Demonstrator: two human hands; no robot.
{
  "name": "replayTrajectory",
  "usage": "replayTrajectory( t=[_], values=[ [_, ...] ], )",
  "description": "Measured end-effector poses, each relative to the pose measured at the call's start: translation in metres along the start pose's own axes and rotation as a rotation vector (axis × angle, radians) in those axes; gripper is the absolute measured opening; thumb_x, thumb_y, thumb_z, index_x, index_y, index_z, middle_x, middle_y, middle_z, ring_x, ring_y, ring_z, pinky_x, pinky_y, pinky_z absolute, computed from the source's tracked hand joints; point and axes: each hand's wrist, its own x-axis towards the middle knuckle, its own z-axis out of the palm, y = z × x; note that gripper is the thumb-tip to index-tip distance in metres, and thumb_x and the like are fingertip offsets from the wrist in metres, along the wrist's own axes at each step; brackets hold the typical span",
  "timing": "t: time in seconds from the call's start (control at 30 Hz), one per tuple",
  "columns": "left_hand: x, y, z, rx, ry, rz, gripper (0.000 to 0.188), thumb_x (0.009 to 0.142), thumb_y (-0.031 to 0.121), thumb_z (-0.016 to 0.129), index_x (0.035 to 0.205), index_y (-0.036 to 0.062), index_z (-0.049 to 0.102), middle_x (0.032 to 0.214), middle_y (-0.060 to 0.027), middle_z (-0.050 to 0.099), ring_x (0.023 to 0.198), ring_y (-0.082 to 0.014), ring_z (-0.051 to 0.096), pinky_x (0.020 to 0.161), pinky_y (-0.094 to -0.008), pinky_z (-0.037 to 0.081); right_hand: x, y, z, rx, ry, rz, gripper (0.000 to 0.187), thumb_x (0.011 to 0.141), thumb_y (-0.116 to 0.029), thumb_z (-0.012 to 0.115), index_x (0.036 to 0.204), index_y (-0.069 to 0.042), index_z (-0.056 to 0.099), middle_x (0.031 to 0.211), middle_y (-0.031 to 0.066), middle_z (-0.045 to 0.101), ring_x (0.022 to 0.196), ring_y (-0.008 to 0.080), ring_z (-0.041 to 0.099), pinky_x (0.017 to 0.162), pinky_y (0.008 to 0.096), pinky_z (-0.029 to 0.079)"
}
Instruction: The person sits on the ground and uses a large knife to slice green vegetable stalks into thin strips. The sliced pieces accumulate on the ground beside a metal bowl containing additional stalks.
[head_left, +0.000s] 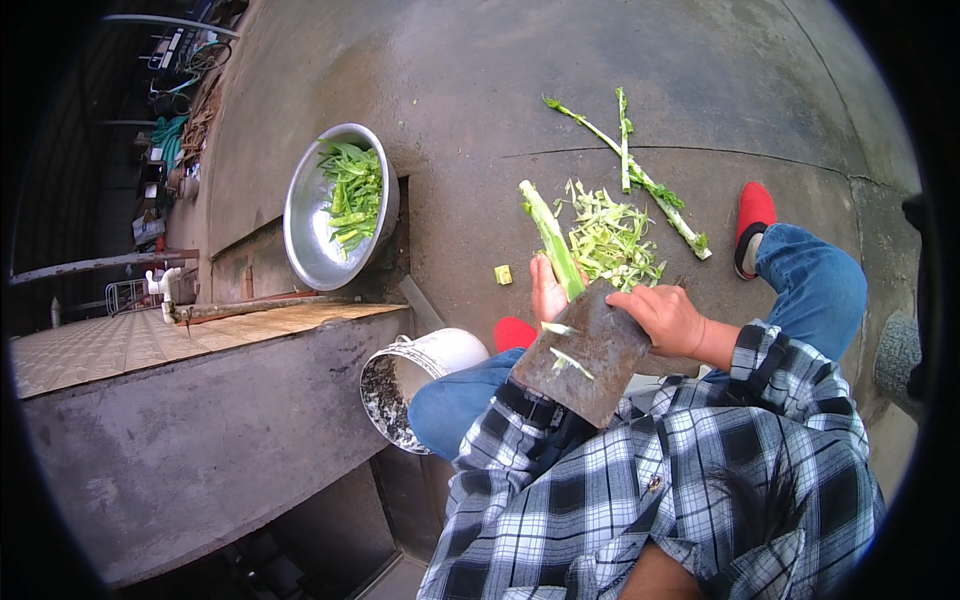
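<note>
My left hand [546,288] is closed around the lower part of a thick, pale green celtuce stem [548,232], which points up and away from me. A wide, rusty cleaver [585,362] lies in front of part of that hand, with pale shreds of peel stuck to its blade. My right hand [668,320] grips the cleaver at its upper right; the handle is hidden by the fingers. Just beyond the hands, a heap of green and white peelings [612,240] lies on the ground, right of the stem. A short cut chunk [503,274] sits left of it.
Several long stalks [665,205] with leafy ends lie crossed beyond the peelings. To the left stands a metal basin [297,215] holding cut greens. A dirty white bucket [450,350] is tipped beside my left knee, near a concrete ledge [230,420]. My red shoe [757,207] rests at right.
</note>
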Motion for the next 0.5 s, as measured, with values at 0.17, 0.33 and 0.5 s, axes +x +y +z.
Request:
replayTrajectory(
  t=[0.17, 0.33, 0.5],
  values=[
    [-0.007, 0.001, 0.007, 0.106, 0.079, 0.066, 0.030, 0.098, 0.038, 0.035, 0.096, 0.0108, 0.049, 0.080, -0.0047, 0.055, 0.071, -0.0153, 0.055, 0.066, -0.0305, 0.049, 0.001, 0.013, 0.008, -0.051, 0.039, 0.042, 0.053, 0.065, -0.014, 0.066, 0.115, -0.011, 0.050, 0.079, 0.0084, 0.053, 0.059, 0.0264, 0.059, 0.053, 0.0362, 0.048],
    [-0.019, 0.006, 0.015, -0.018, 0.004, -0.054, 0.030, 0.097, 0.040, 0.037, 0.100, 0.0121, 0.048, 0.089, -0.0056, 0.056, 0.081, -0.0181, 0.058, 0.075, -0.0357, 0.051, 0.003, 0.023, 0.013, -0.095, 0.015, 0.146, 0.052, 0.066, -0.014, 0.067, 0.116, -0.012, 0.049, 0.082, 0.0088, 0.055, 0.064, 0.0279, 0.061, 0.054, 0.0366, 0.048],
    [-0.029, 0.013, 0.018, -0.281, -0.221, -0.272, 0.042, 0.095, 0.046, 0.036, 0.114, 0.0112, 0.048, 0.108, -0.0091, 0.056, 0.096, -0.0236, 0.058, 0.083, -0.0395, 0.050, 0.006, 0.024, 0.011, -0.098, 0.018, 0.185, 0.053, 0.066, -0.013, 0.067, 0.115, -0.012, 0.049, 0.085, 0.0094, 0.056, 0.066, 0.0286, 0.062, 0.054, 0.0381, 0.048]
  ],
)
